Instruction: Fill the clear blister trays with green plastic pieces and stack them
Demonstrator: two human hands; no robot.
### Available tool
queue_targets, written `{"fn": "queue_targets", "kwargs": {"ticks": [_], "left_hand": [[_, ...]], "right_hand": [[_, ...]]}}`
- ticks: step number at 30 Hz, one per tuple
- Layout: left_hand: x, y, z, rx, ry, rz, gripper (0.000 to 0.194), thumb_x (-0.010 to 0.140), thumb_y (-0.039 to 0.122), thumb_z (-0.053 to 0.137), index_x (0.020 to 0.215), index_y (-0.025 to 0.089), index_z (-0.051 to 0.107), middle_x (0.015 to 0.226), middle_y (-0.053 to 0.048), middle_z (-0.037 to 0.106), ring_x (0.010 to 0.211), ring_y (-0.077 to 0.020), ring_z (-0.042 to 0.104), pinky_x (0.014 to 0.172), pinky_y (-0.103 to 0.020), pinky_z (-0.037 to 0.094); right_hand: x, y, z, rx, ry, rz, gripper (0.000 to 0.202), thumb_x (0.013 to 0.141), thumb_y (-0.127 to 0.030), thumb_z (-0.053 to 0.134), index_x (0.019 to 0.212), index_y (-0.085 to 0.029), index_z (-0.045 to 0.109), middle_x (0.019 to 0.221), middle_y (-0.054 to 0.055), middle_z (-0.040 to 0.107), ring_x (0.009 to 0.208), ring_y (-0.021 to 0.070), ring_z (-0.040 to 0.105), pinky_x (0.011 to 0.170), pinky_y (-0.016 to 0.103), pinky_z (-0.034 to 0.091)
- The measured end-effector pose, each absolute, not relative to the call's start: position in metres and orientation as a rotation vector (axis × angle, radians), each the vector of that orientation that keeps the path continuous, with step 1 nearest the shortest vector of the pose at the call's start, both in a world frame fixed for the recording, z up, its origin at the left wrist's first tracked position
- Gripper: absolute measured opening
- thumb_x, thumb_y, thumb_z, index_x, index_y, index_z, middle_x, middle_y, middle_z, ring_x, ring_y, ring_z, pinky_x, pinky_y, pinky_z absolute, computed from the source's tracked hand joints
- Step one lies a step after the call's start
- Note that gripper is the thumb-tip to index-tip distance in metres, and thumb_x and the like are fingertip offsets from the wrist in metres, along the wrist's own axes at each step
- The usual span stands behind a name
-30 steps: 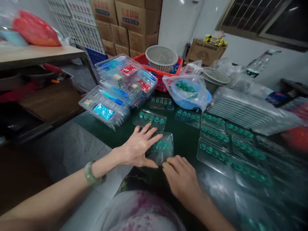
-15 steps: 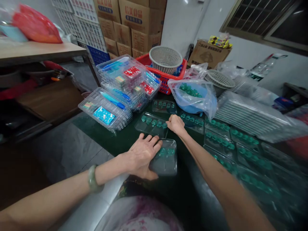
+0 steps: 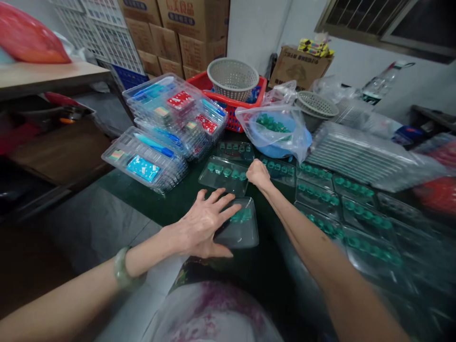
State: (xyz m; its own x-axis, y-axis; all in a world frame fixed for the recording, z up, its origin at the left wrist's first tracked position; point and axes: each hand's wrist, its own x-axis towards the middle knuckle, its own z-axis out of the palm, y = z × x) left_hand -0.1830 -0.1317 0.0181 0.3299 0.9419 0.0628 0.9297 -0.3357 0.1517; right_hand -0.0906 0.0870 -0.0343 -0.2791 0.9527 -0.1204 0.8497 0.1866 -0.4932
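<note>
Head-worn view, facing forward, tilted down

Bowl behind tray, packs left, more trays apparently right.

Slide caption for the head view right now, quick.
Left hand spread over a clear tray; right hand curled at the edge of another tray of green pieces.

A dark window with bars sits high in the pale wall on the right, a table stands on the left, brown boxes are piled behind, and the floor is grey.
</note>
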Motion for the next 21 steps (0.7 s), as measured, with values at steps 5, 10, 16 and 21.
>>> {"fn": "queue_targets", "kwargs": {"ticks": [5,10,16,21], "left_hand": [[-0.182,-0.129,0.015,2.476,1.737,0.231,0.085,0.06,0.063,0.052,0.131,0.021,0.031,0.132,-0.014,0.037,0.119,-0.0357,0.029,0.086,-0.051,0.023],[-0.185,-0.135,0.019,2.475,1.796,0.344,0.1,0.053,0.069,0.054,0.134,0.017,0.025,0.133,-0.016,0.034,0.122,-0.0384,0.022,0.088,-0.053,0.023],[-0.197,-0.162,0.028,2.312,2.208,0.866,0.083,0.066,0.055,0.056,0.133,0.022,0.02,0.134,-0.013,0.03,0.121,-0.0319,0.028,0.092,-0.046,0.029],[-0.196,-0.182,0.039,2.227,2.431,0.981,0.076,0.069,0.05,0.056,0.132,0.027,0.02,0.135,-0.008,0.026,0.12,-0.032,0.029,0.092,-0.048,0.03]], "right_hand": [[-0.075,0.093,-0.037,-1.737,-1.956,0.849,0.018,0.061,-0.008,0.052,0.076,-0.017,0.049,0.059,0.001,0.058,0.042,0.0111,0.054,0.037,0.02,0.04],[-0.056,0.091,-0.03,-1.673,-1.747,0.976,0.014,0.065,-0.004,0.046,0.071,-0.016,0.044,0.049,-0.003,0.051,0.033,0.0064,0.046,0.03,0.014,0.033],[-0.026,0.066,-0.006,-1.522,-1.709,1.114,0.01,0.069,-0.008,0.041,0.072,-0.017,0.043,0.046,-0.005,0.047,0.032,0.0059,0.043,0.03,0.014,0.029],[-0.014,0.025,0.002,-1.309,-1.951,1.193,0.005,0.071,-0.015,0.042,0.072,-0.018,0.044,0.041,-0.007,0.041,0.032,0.0081,0.041,0.033,0.017,0.028]]}}
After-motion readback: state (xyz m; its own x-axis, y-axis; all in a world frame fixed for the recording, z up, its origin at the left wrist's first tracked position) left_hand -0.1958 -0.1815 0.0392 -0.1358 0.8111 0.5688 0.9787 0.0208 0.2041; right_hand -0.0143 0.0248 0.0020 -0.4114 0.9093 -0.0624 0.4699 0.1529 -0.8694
